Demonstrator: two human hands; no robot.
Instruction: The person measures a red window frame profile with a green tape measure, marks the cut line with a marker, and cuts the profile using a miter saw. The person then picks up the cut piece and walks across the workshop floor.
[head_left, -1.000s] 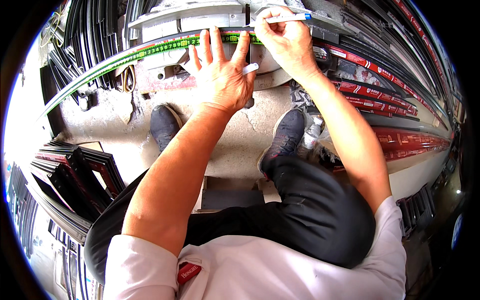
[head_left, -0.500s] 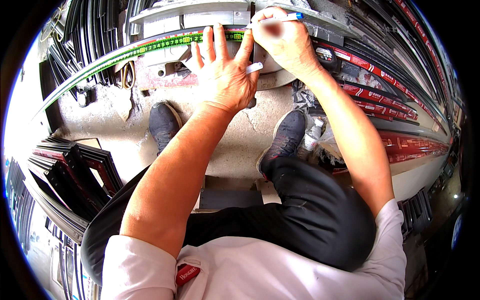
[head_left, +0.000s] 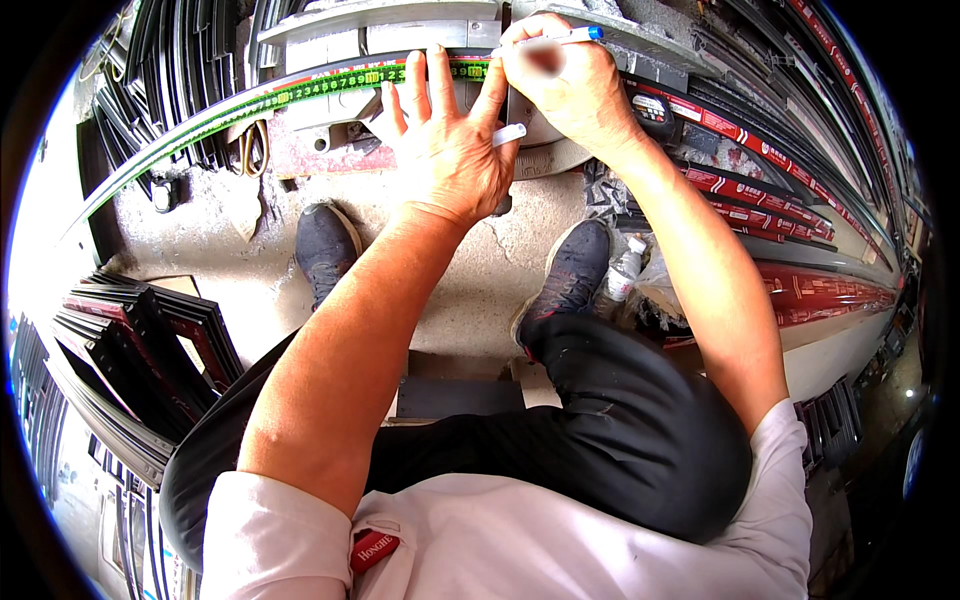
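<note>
Pen [head_left: 565, 39] is pointing left, long axis roughly following tape measure [head_left: 330, 87]; right hand [head_left: 572, 88] is pinching pen; left hand [head_left: 437, 165] is spreading over tape.

The tape measure [head_left: 330, 84] lies ahead of both shoes [head_left: 327, 250], a bottle [head_left: 623, 272] just to their right, stacked profiles [head_left: 170, 340] to their left.

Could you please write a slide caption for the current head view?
The left hand rests on a green tape measure while the right hand holds a blue-ended pen.
</note>
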